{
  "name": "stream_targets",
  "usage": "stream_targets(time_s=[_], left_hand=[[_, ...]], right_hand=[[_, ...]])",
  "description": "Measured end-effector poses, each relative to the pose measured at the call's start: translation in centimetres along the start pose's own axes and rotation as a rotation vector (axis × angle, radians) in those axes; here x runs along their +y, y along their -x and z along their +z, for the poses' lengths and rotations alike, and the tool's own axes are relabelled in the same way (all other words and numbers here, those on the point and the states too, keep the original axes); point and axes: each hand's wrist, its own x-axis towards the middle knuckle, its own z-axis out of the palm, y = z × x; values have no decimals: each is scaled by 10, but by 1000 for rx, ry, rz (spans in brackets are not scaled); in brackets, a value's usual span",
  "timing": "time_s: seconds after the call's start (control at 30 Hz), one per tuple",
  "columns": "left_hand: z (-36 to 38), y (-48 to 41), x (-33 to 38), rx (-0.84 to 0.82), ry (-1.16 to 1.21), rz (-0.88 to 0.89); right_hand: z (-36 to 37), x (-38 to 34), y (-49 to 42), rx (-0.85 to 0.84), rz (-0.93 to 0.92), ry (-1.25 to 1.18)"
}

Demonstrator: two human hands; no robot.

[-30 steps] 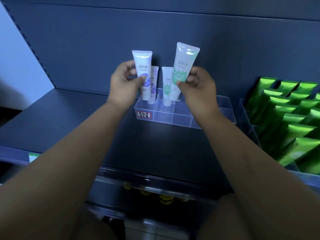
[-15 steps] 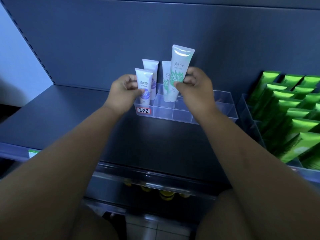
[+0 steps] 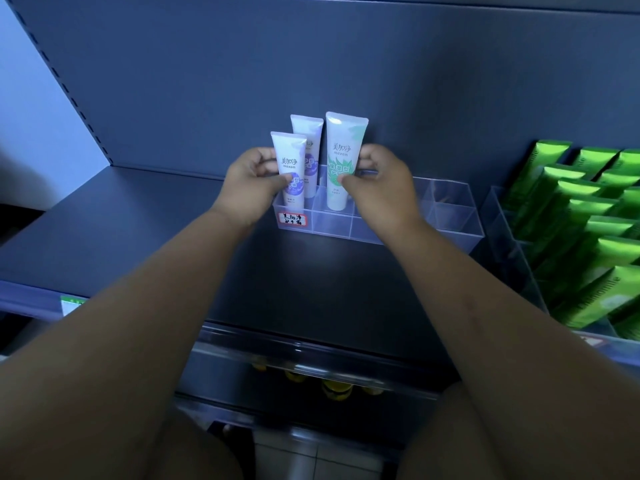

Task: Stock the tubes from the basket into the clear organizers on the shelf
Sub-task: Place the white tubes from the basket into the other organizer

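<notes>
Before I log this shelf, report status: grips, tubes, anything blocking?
Left grip holds front purple tube in clear organizer, leftmost column. Right grip holds green tube, next column. Nothing blocking.

The near purple tube (image 3: 288,168) is showing "美加净" above "maxam". The green tube (image 3: 341,157) to its right is carrying the same two lines, and the characters on its green band are reading too small. The sticker (image 3: 293,219) on the organizer (image 3: 453,233) is bearing handwritten "美加净" over an unclear second line. Lettering on the right-hand boxes (image 3: 588,244) is blurring out.
</notes>
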Motion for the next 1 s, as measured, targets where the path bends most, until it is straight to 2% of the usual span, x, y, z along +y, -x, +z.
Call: stream_targets(time_s=[0.37, 1.0], left_hand=[[-5, -8, -12, 53, -91, -22], [-5, -6, -16, 78, -106, -45]], right_hand=[[6, 21, -7, -18, 32, 142], [9, 22, -7, -53, 63, 216]])
